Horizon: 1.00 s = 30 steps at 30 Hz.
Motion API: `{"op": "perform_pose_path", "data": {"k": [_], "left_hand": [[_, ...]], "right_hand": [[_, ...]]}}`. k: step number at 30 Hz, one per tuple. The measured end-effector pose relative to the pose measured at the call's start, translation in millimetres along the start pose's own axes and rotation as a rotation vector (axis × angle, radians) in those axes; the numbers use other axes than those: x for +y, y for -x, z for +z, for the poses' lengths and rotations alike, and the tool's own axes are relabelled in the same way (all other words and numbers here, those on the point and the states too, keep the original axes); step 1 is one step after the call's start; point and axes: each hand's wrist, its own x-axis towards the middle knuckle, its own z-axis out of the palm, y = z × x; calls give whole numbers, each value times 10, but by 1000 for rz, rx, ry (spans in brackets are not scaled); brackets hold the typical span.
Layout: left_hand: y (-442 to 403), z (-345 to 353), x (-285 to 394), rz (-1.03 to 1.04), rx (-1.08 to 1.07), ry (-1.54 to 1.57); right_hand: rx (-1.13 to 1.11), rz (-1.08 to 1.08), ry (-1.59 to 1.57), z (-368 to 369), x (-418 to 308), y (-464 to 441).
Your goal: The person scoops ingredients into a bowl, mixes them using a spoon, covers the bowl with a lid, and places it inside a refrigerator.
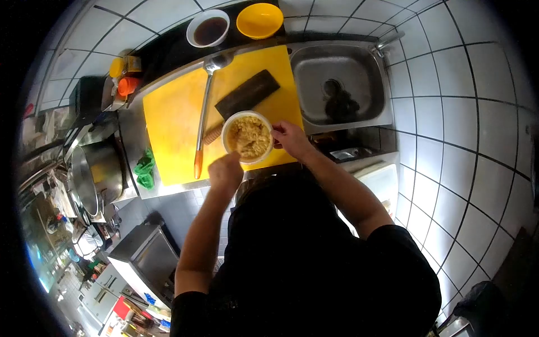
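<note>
A white bowl [226, 135] filled with a yellowish, lumpy mixture [250, 137] is at the front edge of a yellow cutting board [174, 121]. My right hand [289, 139] grips the bowl's right rim. At its lower left rim, my left hand [225, 173] is closed, fingers pointing into the mixture; whatever it holds is hidden. Behind the bowl lies a cleaver [247, 94] with a dark, broad blade, its wooden handle [213, 135] partly covered by the bowl. Left of these rests a long metal ladle [205, 101] with an orange-brown handle end.
A steel sink [309, 84] with dark items [339, 101] in it adjoins the board's right side. Behind stand a white bowl of dark liquid [211, 31] and a yellow bowl [260, 21]. A green cloth [145, 168] and a large pot [101, 174] are at left.
</note>
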Motion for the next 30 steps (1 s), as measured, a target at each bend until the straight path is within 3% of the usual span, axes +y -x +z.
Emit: {"op": "perform_pose_path", "data": {"k": [3,6,8,10,14,18,19,22,26,30], "left_hand": [[-253,-162,14,-24,211,-64],[-473,124,223,94,357,3],[-362,12,441,92,40,-62],[-120,151,264,147,-9,-34],[-66,-59,-140,-12,107,-37],[-463,-18,192,3,206,-59],[-492,43,255,91,228,-46],[-224,69,320,200,-1,-76],[-73,-49,-62,5,92,-26],[-452,23,118,23,205,62]], "right_hand": [[10,21,-40,9,156,-65],[-97,125,32,-41,11,-22],[-97,160,3,-49,35,16],[-109,188,-6,-69,50,32],[-95,225,0,-105,-30,64],[0,146,-37,-97,-128,4],[-7,137,-28,-92,-147,-15],[-5,110,-12,-140,-191,-68],[3,80,-31,-126,-275,-41],[-12,68,16,-81,-120,-153]]}}
